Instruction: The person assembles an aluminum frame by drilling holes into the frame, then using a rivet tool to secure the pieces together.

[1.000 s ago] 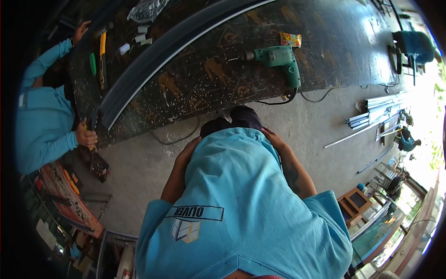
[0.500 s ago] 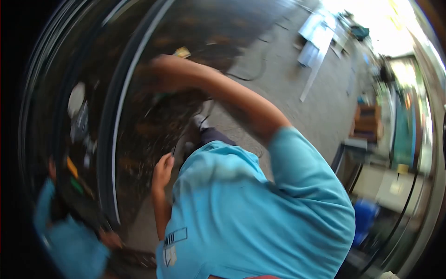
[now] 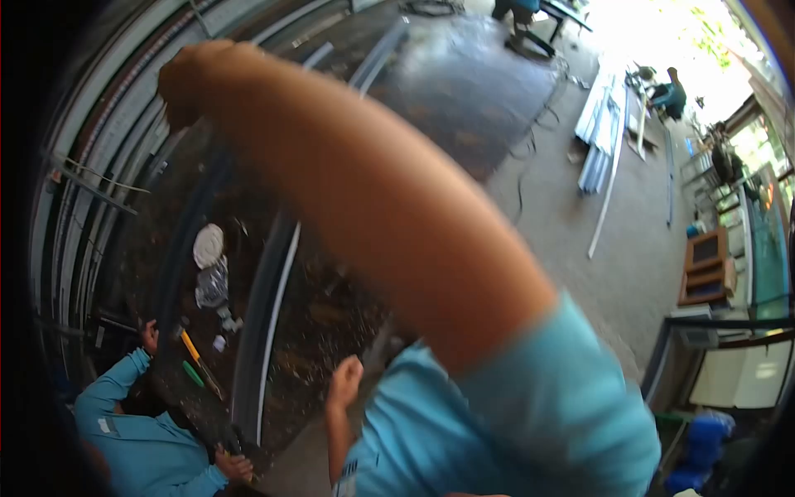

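The dark profile (image 3: 255, 348) is lying lengthwise on the bench (image 3: 472, 91); it is long and slender, is showing a pale strip along its right edge, and its middle is being hidden by the wearer's right forearm. The right hand (image 3: 195, 79) is hovering beyond the dark profile on its left, close to the racked lengths (image 3: 99, 141). Its fingers are appearing bent downward but are blurring; I cannot tell how far open they are, nor whether they are holding or touching anything. The left hand (image 3: 346, 381) is standing apart from the dark profile, to the right of its near part; its fingers are curling loosely inward, and I cannot tell whether they are fully closed.

A co-worker's lower hand (image 3: 234, 465) is gripping a dark object, not identifiable, at the near end of the dark profile. The co-worker's other hand (image 3: 149, 338) is resting further left of it. Between the dark profile and a second dark bar (image 3: 180, 257) to its left, a white disc (image 3: 209, 246), a clear plastic bag (image 3: 213, 286), a yellow-handled tool (image 3: 192, 344) and a green item (image 3: 193, 374) are lying. Well to the right of the dark profile, metal lengths (image 3: 604, 132) are lying on the floor.
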Demonstrator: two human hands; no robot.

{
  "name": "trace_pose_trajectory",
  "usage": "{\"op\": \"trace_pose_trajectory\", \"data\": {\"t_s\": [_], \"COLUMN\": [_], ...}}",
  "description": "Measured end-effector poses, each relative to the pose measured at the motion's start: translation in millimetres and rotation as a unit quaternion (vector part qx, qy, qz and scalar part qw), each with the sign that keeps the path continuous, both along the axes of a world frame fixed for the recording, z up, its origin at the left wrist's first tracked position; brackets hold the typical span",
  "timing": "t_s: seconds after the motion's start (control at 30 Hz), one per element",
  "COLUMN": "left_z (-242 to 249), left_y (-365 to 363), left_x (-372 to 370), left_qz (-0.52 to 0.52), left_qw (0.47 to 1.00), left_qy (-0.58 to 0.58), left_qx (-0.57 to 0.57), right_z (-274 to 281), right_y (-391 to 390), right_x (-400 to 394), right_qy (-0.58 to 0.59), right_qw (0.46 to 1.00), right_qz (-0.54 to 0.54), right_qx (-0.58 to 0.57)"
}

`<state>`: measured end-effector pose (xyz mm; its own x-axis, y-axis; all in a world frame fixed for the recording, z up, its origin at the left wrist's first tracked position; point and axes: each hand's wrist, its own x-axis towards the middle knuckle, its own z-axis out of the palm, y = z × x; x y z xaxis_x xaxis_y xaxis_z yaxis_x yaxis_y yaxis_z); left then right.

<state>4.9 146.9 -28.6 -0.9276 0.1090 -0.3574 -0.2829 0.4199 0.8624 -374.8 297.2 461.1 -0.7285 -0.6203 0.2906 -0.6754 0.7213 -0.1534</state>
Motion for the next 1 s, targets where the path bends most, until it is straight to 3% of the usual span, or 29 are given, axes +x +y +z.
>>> {"op": "trace_pose_trajectory", "data": {"t_s": [0.07, 0.13, 0.23, 0.43, 0.57, 0.63, 0.67, 0.7, 0.73, 0.8, 0.87, 0.9, 0.93, 1.0], "left_z": [5.5, 7.0, 16.7, 55.1, 88.8, 129.9, 135.6, 141.9, 149.9, 154.7, 144.2, 134.8, 124.9, 103.8], "left_y": [4.4, 12.8, 12.4, 28.1, 46.0, 63.4, 66.2, 65.9, 67.5, 68.9, 57.6, 54.0, 50.0, 41.1], "left_x": [9.1, 4.4, -3.0, -34.3, -78.3, -111.9, -126.2, -136.3, -142.7, -144.6, -126.0, -112.4, -94.3, -55.4], "left_qz": [0.006, 0.019, 0.057, 0.020, 0.051, 0.019, 0.011, 0.009, 0.027, 0.054, 0.110, 0.108, 0.099, 0.154], "left_qw": [0.997, 0.993, 0.993, 0.998, 0.996, 0.997, 0.997, 0.996, 0.994, 0.989, 0.980, 0.980, 0.982, 0.973], "left_qy": [-0.067, -0.082, -0.080, -0.062, -0.013, 0.032, 0.063, 0.085, 0.101, 0.082, 0.033, 0.023, 0.017, 0.006], "left_qx": [0.040, 0.078, 0.060, 0.011, 0.067, 0.069, 0.038, 0.002, -0.035, -0.112, -0.161, -0.163, -0.162, -0.171], "right_z": [-69.8, -115.6, -167.8, -185.8, -194.5, -193.3, -219.9, -217.1, -237.0, -260.2, -333.0, -352.9, -384.1, -409.5], "right_y": [23.6, 60.5, 88.3, 116.4, 116.5, 115.4, 105.3, 103.8, 97.0, 87.0, 73.1, 66.7, 64.6, 55.4], "right_x": [-44.3, -55.2, -74.6, -104.2, -115.9, -90.9, -88.1, -65.2, -48.5, -9.6, 9.7, 30.2, 40.0, 65.6], "right_qy": [-0.005, -0.088, -0.112, -0.149, -0.184, -0.312, -0.285, -0.315, -0.372, -0.479, -0.512, -0.549, -0.549, -0.595], "right_qw": [1.000, 0.978, 0.982, 0.959, 0.947, 0.899, 0.873, 0.861, 0.816, 0.773, 0.769, 0.743, 0.765, 0.752], "right_qz": [-0.001, 0.025, -0.015, -0.033, -0.006, 0.010, 0.096, 0.116, 0.122, 0.110, 0.131, 0.102, 0.104, 0.089], "right_qx": [0.021, -0.186, -0.153, -0.237, -0.261, -0.309, -0.383, -0.381, -0.426, -0.401, -0.359, -0.369, -0.321, -0.269]}}
